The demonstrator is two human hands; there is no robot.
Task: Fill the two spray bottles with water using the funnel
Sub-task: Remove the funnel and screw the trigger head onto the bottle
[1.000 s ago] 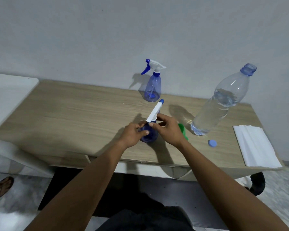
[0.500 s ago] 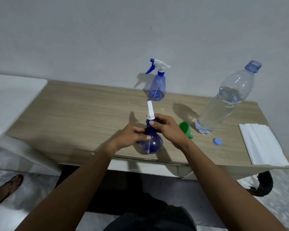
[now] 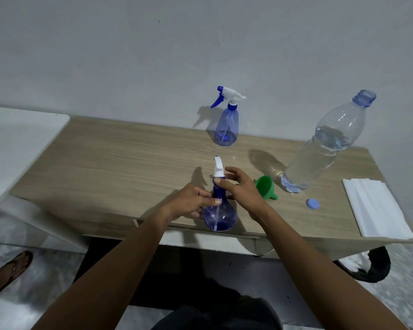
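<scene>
A blue spray bottle (image 3: 221,216) stands near the front edge of the wooden table (image 3: 129,163). My left hand (image 3: 191,202) grips its body and neck. My right hand (image 3: 240,186) pinches the blue collar under its white sprayer head (image 3: 218,166). A second blue spray bottle (image 3: 226,126), with its sprayer on, stands at the back near the wall. A green funnel (image 3: 266,186) lies on its side to the right of my right hand. An uncapped clear water bottle (image 3: 324,148), partly full, stands further right, with its blue cap (image 3: 312,203) lying in front.
A stack of white paper towels (image 3: 377,208) lies at the table's right end. A white surface (image 3: 17,144) adjoins the table on the left. A sandalled foot (image 3: 10,267) is on the floor at the lower left.
The sprayer head of the near bottle has swung from pointing right to pointing away from me. The camera view shifted, so everything sits lower and more to the right in the frame.
</scene>
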